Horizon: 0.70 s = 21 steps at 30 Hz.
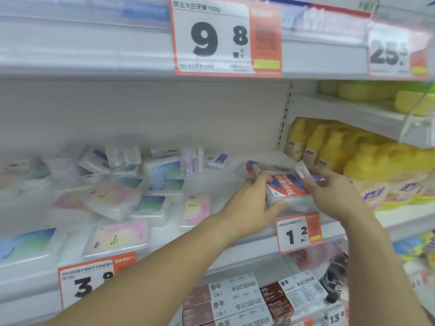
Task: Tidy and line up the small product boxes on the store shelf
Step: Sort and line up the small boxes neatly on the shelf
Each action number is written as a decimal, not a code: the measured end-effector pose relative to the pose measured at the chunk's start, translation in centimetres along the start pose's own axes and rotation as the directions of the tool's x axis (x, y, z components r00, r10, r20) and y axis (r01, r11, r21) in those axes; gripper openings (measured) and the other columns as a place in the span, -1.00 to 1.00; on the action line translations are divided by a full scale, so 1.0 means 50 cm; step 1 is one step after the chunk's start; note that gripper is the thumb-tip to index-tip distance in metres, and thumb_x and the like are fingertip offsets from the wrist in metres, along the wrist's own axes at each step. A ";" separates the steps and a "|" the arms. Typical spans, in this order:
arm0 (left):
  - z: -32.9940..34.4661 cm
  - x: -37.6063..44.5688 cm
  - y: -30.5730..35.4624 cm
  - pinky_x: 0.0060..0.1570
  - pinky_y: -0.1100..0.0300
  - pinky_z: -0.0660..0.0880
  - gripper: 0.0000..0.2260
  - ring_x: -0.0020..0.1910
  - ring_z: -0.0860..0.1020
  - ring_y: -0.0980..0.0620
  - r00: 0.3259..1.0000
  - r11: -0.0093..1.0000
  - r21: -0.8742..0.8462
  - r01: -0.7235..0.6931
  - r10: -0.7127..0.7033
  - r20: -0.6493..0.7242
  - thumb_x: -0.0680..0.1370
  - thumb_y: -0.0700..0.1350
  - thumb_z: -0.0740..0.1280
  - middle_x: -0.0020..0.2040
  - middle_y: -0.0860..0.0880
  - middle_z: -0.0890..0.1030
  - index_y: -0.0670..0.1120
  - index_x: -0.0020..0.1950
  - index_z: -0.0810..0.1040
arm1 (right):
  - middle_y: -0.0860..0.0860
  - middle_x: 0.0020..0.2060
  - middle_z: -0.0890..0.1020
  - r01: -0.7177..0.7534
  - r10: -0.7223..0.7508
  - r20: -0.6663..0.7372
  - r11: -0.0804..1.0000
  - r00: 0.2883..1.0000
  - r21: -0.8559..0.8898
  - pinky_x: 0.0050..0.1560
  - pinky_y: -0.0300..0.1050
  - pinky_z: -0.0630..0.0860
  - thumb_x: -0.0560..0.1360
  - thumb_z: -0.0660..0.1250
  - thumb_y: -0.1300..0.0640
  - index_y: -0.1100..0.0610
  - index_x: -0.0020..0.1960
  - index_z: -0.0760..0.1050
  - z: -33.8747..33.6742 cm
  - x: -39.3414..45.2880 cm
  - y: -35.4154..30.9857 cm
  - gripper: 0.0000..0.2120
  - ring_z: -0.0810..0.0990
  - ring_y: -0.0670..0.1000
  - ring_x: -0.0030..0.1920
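Red-and-blue printing marks the small clear box that we hold in both hands at the right end of the shelf, just behind its front edge. Our left hand grips the box's left side, fingers curled over the top and thumb under the front corner. Our right hand pinches the box's right edge, fingers bent around it. A second box of the same kind lies just behind, touching the held one. Left of our hands, pastel-printed boxes lie scattered and tilted across the shelf, several overlapping. Orange price tags hang on the shelf's front rail. Yellow bottles stand in the bay to the right.
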<state>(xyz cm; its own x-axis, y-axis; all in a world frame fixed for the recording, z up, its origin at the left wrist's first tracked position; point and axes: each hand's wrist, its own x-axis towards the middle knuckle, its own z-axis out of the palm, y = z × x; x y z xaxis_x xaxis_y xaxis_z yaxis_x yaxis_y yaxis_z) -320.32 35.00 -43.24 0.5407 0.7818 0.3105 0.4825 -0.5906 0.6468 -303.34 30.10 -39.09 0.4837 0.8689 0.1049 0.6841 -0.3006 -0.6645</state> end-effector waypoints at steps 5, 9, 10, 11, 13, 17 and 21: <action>0.009 0.007 -0.010 0.05 0.21 0.46 -0.49 0.12 0.54 0.00 0.999 0.997 -0.057 0.043 -0.043 0.000 0.48 0.10 0.40 0.23 -0.05 0.53 0.01 0.34 0.31 | 0.05 0.15 0.62 0.086 -0.085 -0.018 0.994 0.996 0.063 0.06 -0.04 0.47 0.51 0.27 0.28 0.00 0.25 0.55 -0.008 0.007 0.038 -0.63 0.60 0.12 0.07; -0.008 -0.011 -0.001 0.23 0.09 0.47 -0.42 0.20 0.53 0.01 1.000 0.989 -0.150 -0.001 0.005 0.031 0.48 -0.04 0.39 0.28 -0.06 0.49 0.09 0.43 0.21 | 0.04 -0.02 0.64 0.105 -0.078 -0.303 0.991 0.950 0.076 -0.12 -0.14 0.34 0.44 0.28 0.35 0.09 -0.01 0.54 0.002 -0.005 0.013 -0.78 0.56 0.12 -0.05; -0.018 -0.020 0.002 0.24 0.10 0.46 -0.41 0.20 0.52 0.01 1.000 0.990 -0.138 -0.014 0.016 0.015 0.48 -0.07 0.38 0.28 -0.06 0.47 0.10 0.44 0.20 | 0.02 -0.11 0.63 0.165 -0.108 -0.430 0.982 0.896 0.096 -0.12 -0.15 0.35 0.41 0.27 0.36 0.08 -0.09 0.53 0.010 -0.020 -0.017 -0.79 0.58 0.14 -0.06; -0.033 -0.030 0.008 0.22 0.11 0.45 -0.43 0.19 0.51 0.00 1.000 0.995 -0.095 -0.028 0.026 -0.017 0.48 -0.08 0.36 0.26 -0.06 0.47 0.07 0.43 0.22 | 0.01 -0.17 0.61 0.275 -0.179 -0.517 0.955 0.837 0.115 -0.11 -0.15 0.38 0.39 0.25 0.36 0.07 -0.15 0.52 0.025 -0.038 -0.056 -0.79 0.59 0.13 -0.07; -0.076 -0.050 0.009 0.07 0.11 0.48 -0.59 0.10 0.54 -0.05 0.991 0.996 0.051 -0.071 0.076 -0.110 0.45 -0.11 0.31 0.15 -0.07 0.53 -0.03 0.29 0.38 | 0.01 -0.20 0.60 0.535 -0.420 -0.492 0.838 0.762 0.113 -0.09 -0.13 0.43 0.34 0.25 0.35 0.08 -0.16 0.51 0.075 -0.086 -0.131 -0.80 0.58 0.07 -0.12; -0.213 -0.128 -0.038 -0.09 0.13 0.48 -0.81 -0.01 0.58 -0.09 0.986 0.928 0.371 0.020 0.043 -0.160 0.35 -0.01 0.23 -0.06 -0.03 0.60 0.03 -0.08 0.52 | -0.01 -0.08 0.54 0.671 -0.632 -0.233 0.717 0.739 0.187 -0.04 -0.06 0.48 0.34 0.30 0.24 0.11 -0.02 0.52 0.186 -0.146 -0.212 -0.78 0.54 0.03 -0.07; -0.355 -0.256 -0.122 0.39 -0.02 0.23 -0.29 0.42 0.25 -0.08 0.940 0.725 0.611 0.317 -0.326 -0.100 0.24 0.43 0.08 0.39 0.02 0.38 0.24 0.35 0.39 | 0.04 0.27 0.41 0.565 -0.559 0.153 0.825 0.815 0.002 0.29 0.11 0.41 0.41 0.37 -0.10 -0.07 0.31 0.44 0.230 -0.148 -0.253 -0.52 0.37 0.14 0.30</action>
<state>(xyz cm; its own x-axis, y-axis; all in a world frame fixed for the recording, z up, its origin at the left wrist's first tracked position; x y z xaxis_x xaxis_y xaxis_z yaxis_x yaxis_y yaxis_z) -342.40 32.17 -38.80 0.2818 0.9476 0.1505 0.9424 -0.3029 0.1421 -321.84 32.00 -39.98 -0.0712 0.9364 0.3436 0.8369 0.2435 -0.4902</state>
